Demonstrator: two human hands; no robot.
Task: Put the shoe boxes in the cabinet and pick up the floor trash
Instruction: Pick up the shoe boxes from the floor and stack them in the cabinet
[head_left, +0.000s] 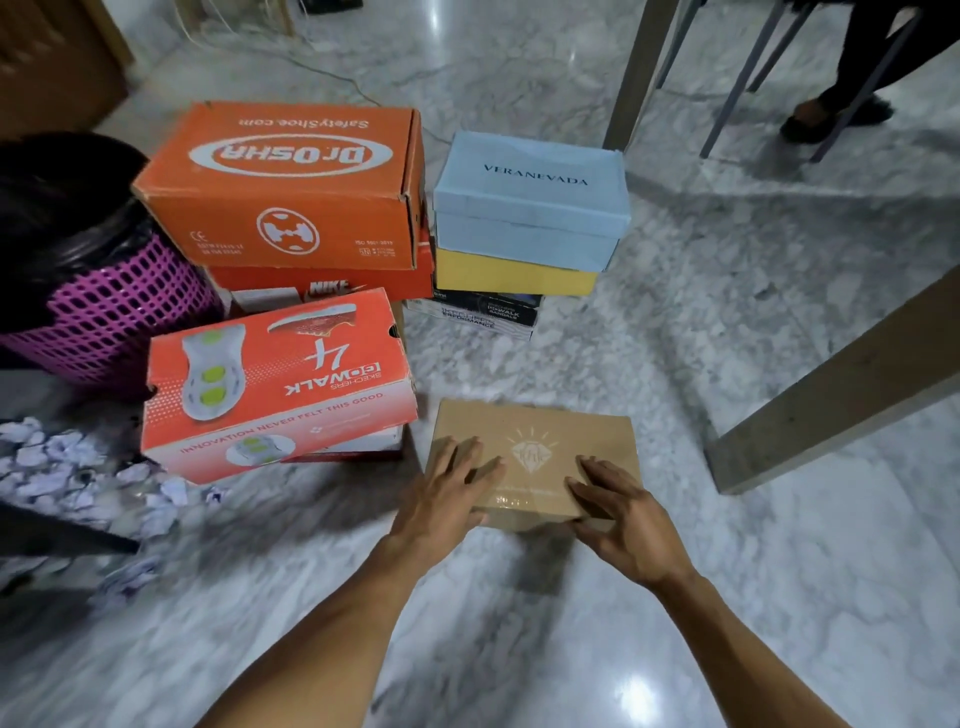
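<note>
- The step in hand looks like the first shoe box. The brown kraft shoe box (535, 441) lies flat on the marble floor (727, 597), lid on, just in front of the two stacks and nearest the person.
- The left hand (447, 499) lies on the near left part of the lid, fingers straight and spread. The right hand (628, 525) rests on the near right part, fingers apart and slightly arched. Neither hand is wrapped round the box yet.
- Next, I judge, each hand must slide out to a short end and get under or clamp the sides, then lift level so the lid stays on.
- Six boxes wait:
  - the Dr.Osha box (280, 182) on a Nike box (322, 283);
  - the Skechers GOwalk box (280, 384) tilted on a box beneath;
  - the light blue Vera Nevada box (530, 197) on a yellow box (514, 275) and a black Skechers box (478, 314).
- The crumpled paper (78, 467) is strewn untouched on the floor at the left, beside the pink basket (109, 317).
- Hard to tell:
  - No cabinet is clearly in view; the wooden panel (47, 57) at the top left might be it.
  - The thumbs are partly hidden at the box's near face.
  - The box under the GOwalk one is mostly covered.
  - The paper heap is blurred and cut off by the frame.
</note>
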